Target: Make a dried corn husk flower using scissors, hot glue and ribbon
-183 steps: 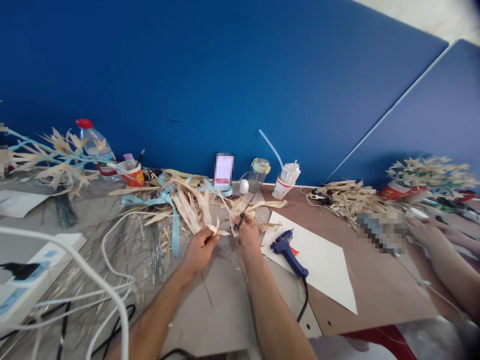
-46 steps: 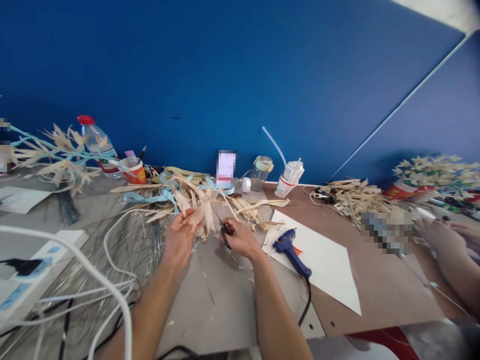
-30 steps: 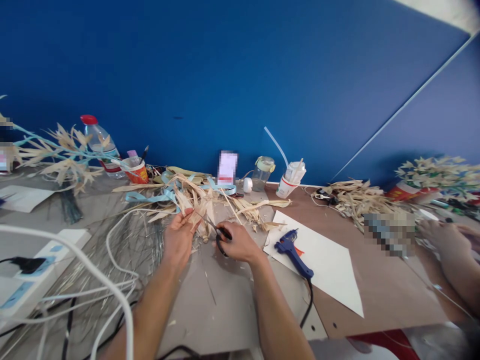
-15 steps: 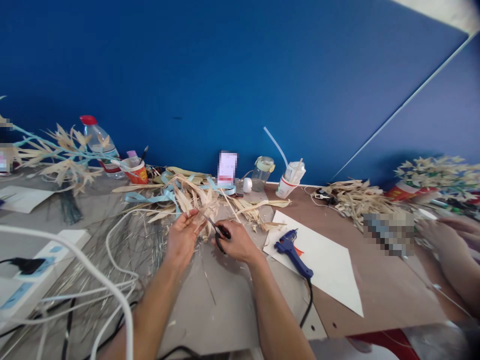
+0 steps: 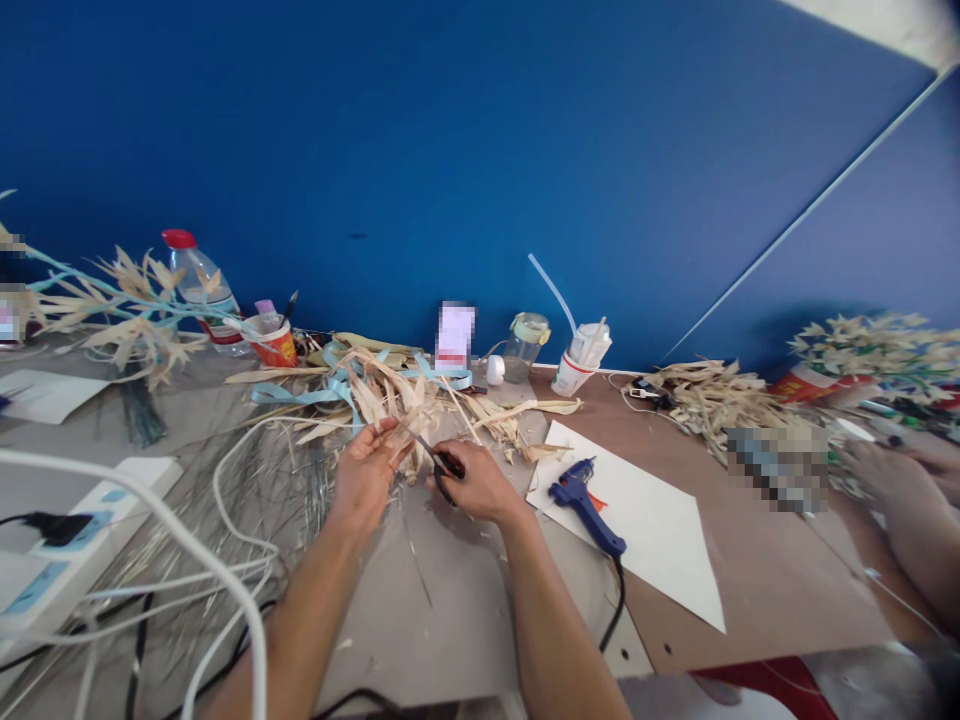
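Observation:
Black-handled scissors [image 5: 448, 470] sit in my right hand [image 5: 480, 482], its fingers wrapped around the handles. Their blades point up and left toward my left hand [image 5: 366, 462]. That hand is pinched on a dried corn husk [image 5: 391, 425], a pale, thin piece close to the blade tips. Just behind both hands lies a loose heap of dried husks [image 5: 375, 385], with light blue ribbon [image 5: 304, 393] tangled through it. Where the blades meet the husk is too small to make out clearly.
A blue glue gun [image 5: 589, 505] rests on white paper [image 5: 675, 560] to the right. Thin wires, white cables and a power strip [image 5: 97, 520] cover the left. Cups, bottles and a phone [image 5: 455, 335] stand along the blue wall. Another person's hands [image 5: 892, 480] are at far right.
My hands and the scissors stay almost in place; the scissor handles shift very slightly. The other person's hand at far right moves a little.

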Tool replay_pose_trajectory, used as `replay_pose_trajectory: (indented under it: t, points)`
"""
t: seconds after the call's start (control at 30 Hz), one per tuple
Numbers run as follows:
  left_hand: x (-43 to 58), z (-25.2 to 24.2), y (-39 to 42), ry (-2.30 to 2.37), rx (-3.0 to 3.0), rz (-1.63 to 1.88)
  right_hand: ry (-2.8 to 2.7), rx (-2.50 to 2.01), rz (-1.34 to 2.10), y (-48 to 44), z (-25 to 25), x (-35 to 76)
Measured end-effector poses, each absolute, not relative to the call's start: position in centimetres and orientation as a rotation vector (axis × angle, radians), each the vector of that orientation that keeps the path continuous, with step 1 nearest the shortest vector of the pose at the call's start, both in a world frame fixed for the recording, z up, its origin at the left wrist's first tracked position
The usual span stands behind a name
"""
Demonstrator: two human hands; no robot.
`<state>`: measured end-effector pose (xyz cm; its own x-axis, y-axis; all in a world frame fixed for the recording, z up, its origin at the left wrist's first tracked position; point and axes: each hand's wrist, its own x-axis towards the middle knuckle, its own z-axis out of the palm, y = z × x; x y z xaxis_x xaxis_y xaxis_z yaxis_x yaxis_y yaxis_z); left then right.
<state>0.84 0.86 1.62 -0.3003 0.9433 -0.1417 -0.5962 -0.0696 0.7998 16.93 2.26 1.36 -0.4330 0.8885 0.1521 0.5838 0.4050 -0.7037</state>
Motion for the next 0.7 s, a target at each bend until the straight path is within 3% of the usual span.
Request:
replay_pose_trajectory:
  t: [0.27,0.4,0.7]
  points:
    - [1.0,1.2,0.9,0.987,0.504,1.656,-1.328,-0.968,1.319,2.6,0.6,16.6]
    - [1.7,1.2,0.5,0.964,0.536,1.573,-1.001,-0.842,1.336,2.4,0.3,15.2]
    - [1.7,0.3,0.4,1.004,0.592,1.507,-0.992,-0.868,1.337,2.5,0.3,14.7]
